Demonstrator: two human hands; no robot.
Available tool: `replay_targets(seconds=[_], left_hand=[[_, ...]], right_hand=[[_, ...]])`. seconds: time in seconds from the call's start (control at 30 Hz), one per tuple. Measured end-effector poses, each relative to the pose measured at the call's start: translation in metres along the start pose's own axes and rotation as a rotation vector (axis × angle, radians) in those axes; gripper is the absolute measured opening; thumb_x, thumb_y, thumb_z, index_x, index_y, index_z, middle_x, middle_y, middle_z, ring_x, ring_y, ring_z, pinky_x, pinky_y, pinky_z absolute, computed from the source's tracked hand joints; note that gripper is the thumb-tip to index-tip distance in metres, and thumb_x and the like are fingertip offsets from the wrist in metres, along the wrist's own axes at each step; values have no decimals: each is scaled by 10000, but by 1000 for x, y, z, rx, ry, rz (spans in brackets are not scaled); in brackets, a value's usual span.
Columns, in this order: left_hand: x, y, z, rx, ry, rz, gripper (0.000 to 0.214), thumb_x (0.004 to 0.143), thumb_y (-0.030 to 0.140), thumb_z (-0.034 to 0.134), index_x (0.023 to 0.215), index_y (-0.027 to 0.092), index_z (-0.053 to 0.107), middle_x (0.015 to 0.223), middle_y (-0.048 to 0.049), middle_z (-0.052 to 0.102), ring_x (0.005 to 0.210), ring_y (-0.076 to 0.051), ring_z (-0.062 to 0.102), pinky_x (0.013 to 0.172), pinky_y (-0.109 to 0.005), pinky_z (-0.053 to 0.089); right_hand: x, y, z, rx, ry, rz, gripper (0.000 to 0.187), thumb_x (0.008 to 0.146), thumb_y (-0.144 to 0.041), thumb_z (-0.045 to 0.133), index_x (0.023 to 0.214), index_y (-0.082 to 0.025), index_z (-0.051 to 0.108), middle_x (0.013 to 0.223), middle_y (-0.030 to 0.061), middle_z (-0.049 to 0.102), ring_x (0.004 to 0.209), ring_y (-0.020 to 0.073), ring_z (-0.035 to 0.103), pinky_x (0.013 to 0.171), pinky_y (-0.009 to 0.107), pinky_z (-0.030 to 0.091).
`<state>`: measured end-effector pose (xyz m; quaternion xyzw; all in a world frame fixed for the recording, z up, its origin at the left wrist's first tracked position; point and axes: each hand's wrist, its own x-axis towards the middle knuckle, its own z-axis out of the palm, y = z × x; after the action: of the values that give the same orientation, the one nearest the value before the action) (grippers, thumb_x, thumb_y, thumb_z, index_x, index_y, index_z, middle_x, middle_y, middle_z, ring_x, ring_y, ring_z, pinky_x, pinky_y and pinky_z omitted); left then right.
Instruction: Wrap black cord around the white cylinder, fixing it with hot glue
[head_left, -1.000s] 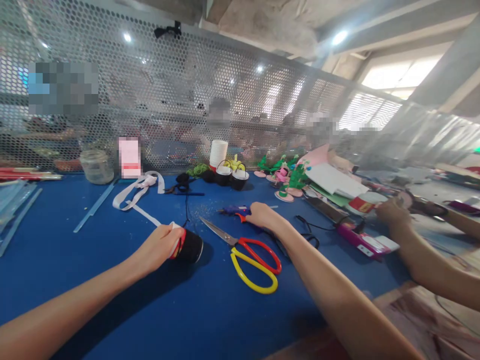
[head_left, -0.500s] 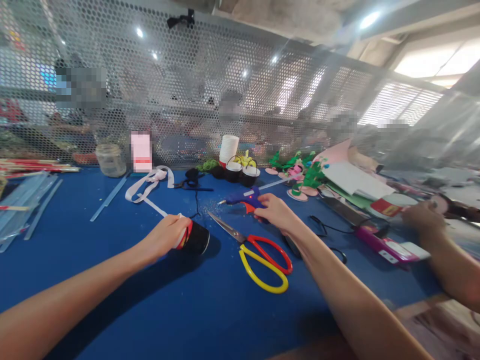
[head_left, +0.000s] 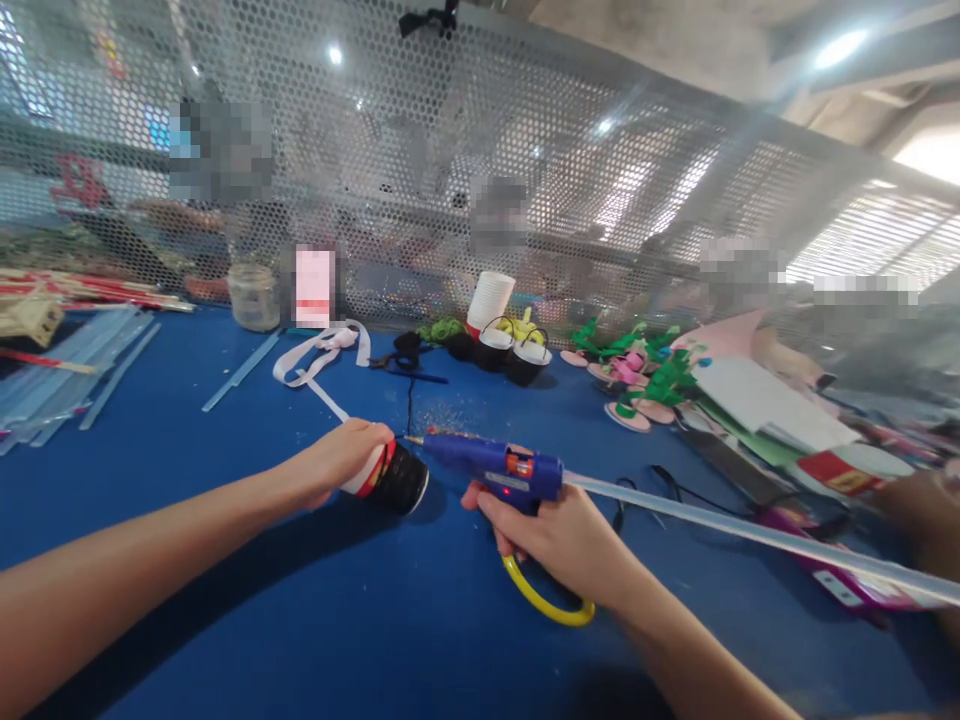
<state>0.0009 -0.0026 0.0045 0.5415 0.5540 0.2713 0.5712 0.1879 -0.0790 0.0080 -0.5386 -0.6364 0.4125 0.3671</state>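
My left hand [head_left: 341, 462] is closed round a paper cup [head_left: 390, 477] lying on its side on the blue table [head_left: 225, 560]; the cup is white, red and black, and a white ribbon [head_left: 319, 362] runs from it toward the back. My right hand [head_left: 559, 540] grips a blue glue gun [head_left: 495, 468] by its handle. The gun's nozzle points left and sits right at the cup's top edge. A long clear glue stick [head_left: 750, 535] juts out of the gun's rear to the right.
Scissors with a yellow handle [head_left: 544, 600] lie under my right hand. At the back by the mesh screen stand a jar [head_left: 253, 296], stacked white cups [head_left: 489, 302], black mini buckets [head_left: 514, 358] and green paper flowers [head_left: 645, 375]. Clear glue sticks [head_left: 67, 375] lie left. Another person's arm [head_left: 926, 515] is at right.
My right hand picked the glue gun up off the table and swung it left and nearer, bringing the nozzle to the cup. My left hand kept holding the cup.
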Motion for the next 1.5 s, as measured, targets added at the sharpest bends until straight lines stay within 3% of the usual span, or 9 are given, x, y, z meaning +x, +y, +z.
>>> replay_targets(seconds=[0.13,0.43,0.97,1.5], left_hand=[[2,-1,-1,46,31,-34,158,586,313,481,552,158,484,441,38,448,385,-92,371,383,-215,195],[1,0,2,32,21,-32,157,594,308,473,540,161,460,427,45,414,370,-87,356,382,-213,213],[-4,5,5,49,17,-40,162,606,279,445,493,164,430,419,51,389,380,-79,337,392,-209,208],[-2,1,5,66,17,-20,173,616,291,432,496,167,415,434,55,391,395,-79,342,393,-198,229]], right_hand=[[-4,14,9,-82,90,40,205,662,-361,559,723,-174,499,564,-22,530,365,74,461,338,196,399],[-4,21,10,-252,153,-148,169,677,-361,554,725,-198,545,586,-6,538,432,104,476,374,220,392],[-8,-10,8,-418,28,-153,169,724,-275,476,583,-184,453,497,-40,409,447,75,347,418,194,309],[-11,-10,9,-494,3,-255,197,743,-225,454,560,-175,403,498,-48,409,441,59,339,422,178,286]])
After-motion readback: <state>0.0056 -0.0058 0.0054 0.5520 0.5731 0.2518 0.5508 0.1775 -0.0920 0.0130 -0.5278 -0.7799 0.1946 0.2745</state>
